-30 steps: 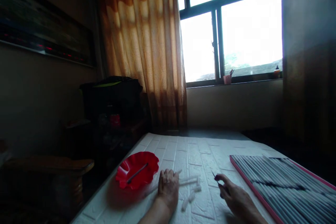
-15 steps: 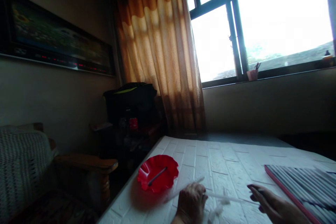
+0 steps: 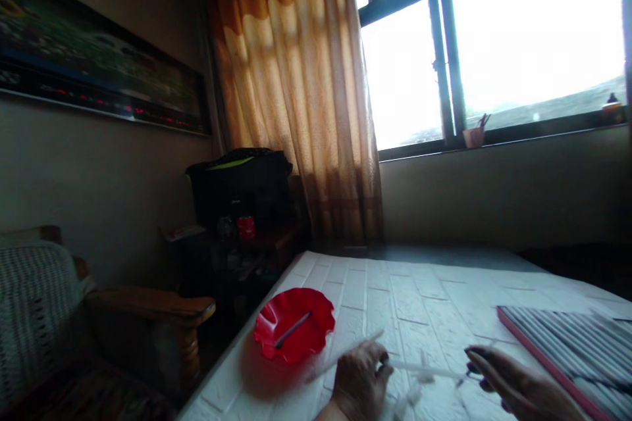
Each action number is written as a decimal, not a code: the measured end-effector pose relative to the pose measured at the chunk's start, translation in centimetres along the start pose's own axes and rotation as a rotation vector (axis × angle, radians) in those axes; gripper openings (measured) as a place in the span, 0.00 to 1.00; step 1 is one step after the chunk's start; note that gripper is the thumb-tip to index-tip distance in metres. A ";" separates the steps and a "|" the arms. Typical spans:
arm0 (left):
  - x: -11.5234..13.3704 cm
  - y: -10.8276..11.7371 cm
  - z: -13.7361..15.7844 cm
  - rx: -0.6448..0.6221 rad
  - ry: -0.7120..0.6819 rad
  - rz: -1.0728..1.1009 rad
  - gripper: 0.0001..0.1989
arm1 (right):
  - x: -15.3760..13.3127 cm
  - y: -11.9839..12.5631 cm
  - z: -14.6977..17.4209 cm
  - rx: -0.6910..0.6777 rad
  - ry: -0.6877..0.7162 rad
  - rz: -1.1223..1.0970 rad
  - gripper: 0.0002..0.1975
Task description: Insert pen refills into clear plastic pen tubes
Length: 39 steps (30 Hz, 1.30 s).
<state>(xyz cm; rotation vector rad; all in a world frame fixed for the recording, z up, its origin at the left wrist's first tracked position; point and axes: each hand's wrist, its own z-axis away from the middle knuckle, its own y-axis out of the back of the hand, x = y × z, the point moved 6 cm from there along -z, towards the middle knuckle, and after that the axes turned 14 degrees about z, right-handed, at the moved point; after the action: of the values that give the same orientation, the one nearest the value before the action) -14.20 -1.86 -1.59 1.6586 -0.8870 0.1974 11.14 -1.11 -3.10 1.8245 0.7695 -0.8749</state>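
Note:
My left hand [image 3: 360,376] is closed, with thumb and forefinger pinched on one end of a thin clear plastic strip [image 3: 424,367]. The strip runs right toward my right hand [image 3: 518,385], whose fingers are pressed together; whatever they pinch is blurred. Left of my left hand lies a red wavy-rimmed bowl [image 3: 316,342] with a grey pencil-like stick [image 3: 293,329] in it. Another pale, see-through strip [image 3: 326,368] passes behind my left hand. Crumpled clear plastic bits [image 3: 407,401] lie between the hands.
A shallow red-edged box [image 3: 523,341] of several grey sticks [image 3: 577,342] lies right on the white brick-patterned table [image 3: 355,283]. A wooden-armed chair [image 3: 153,302] stands left. Behind are a dark bag [image 3: 241,184], a curtain [image 3: 306,92] and a pink cup [image 3: 474,138] on the windowsill.
The view has shifted slightly. My right fingers have moved a little, and a thin dark bit now shows below their tips. My left hand keeps its pinch on the strip.

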 end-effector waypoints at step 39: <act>6.7 6.1 -2.3 0.240 -0.525 0.343 0.04 | -7.5 1.6 -0.1 -0.095 0.092 -0.332 0.13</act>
<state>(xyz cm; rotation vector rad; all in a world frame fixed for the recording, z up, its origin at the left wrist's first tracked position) -12.68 -2.86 7.57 1.8024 -1.6000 0.1036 8.37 -2.60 3.85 1.6883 1.1763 -0.9509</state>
